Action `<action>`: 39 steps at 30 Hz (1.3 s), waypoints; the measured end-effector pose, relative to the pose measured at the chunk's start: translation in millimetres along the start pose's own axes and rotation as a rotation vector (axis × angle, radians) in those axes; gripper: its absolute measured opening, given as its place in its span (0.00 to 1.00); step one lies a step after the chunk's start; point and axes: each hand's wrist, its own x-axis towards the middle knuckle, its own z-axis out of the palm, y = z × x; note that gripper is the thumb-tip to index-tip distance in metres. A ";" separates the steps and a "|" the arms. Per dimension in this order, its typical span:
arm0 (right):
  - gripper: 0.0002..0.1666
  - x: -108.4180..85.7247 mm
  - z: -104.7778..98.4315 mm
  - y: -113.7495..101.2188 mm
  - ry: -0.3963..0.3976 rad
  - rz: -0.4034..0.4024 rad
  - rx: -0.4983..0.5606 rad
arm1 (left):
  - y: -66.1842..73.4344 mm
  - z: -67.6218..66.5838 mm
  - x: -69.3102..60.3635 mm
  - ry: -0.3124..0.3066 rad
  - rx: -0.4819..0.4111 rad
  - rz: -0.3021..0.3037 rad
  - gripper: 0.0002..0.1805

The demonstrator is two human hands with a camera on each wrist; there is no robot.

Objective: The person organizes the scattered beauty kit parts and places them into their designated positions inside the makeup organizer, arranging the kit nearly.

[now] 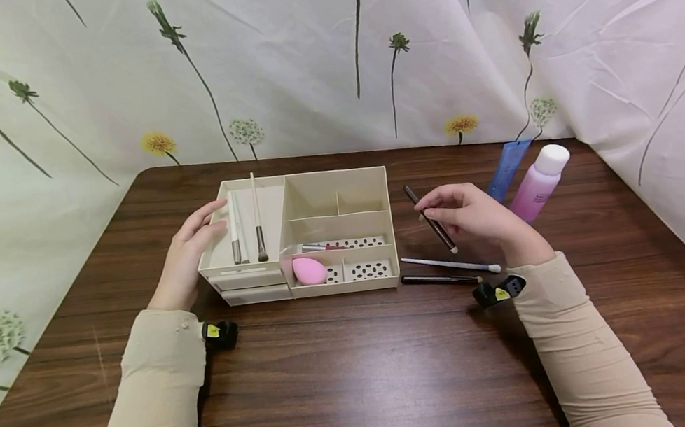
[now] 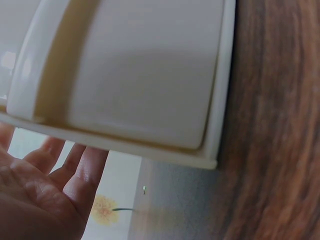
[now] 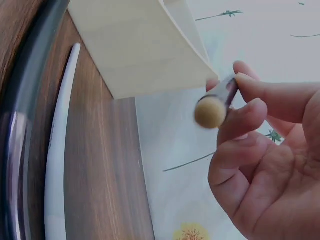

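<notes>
In the head view my right hand (image 1: 470, 216) pinches a dark-handled makeup brush (image 1: 442, 232) above the table, right of a cream cosmetics organizer (image 1: 338, 215). Its pale round bristle tip (image 3: 210, 112) faces the right wrist camera. Below that hand lie a white-handled brush (image 1: 450, 264) and a black-handled brush (image 1: 439, 278). My left hand (image 1: 186, 259) rests with extended fingers against the organizer's left side. Several brushes, one with dark bristles (image 1: 261, 244), lie in its left top tray. A pink makeup sponge (image 1: 309, 271) sits in a front compartment; a slim silver-and-pink item (image 1: 321, 247) lies behind it.
A pink bottle with a white cap (image 1: 539, 184) and a blue tube (image 1: 507, 170) stand behind my right hand. Two small drawers (image 1: 251, 280) face the front of the organizer. A floral cloth (image 1: 299, 56) hangs behind the brown wooden table (image 1: 361, 380).
</notes>
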 end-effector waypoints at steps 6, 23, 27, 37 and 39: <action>0.16 -0.8 4.3 -5.2 0.050 -0.031 0.058 | 0.6 0.4 -0.1 -0.003 0.003 0.003 0.27; 0.16 -0.3 16.7 -13.1 0.098 -0.040 0.111 | 2.0 0.6 -1.6 0.001 0.016 0.011 0.26; 0.15 -1.0 19.9 -15.0 0.105 -0.034 0.133 | 1.8 0.9 -1.6 0.004 0.018 0.011 0.26; 0.14 -0.9 29.2 -20.1 0.122 -0.037 0.178 | 0.7 1.2 -1.2 0.009 0.014 0.021 0.26; 0.13 -0.9 31.3 -21.7 0.126 -0.036 0.187 | 0.4 1.2 -1.1 0.009 0.015 0.022 0.26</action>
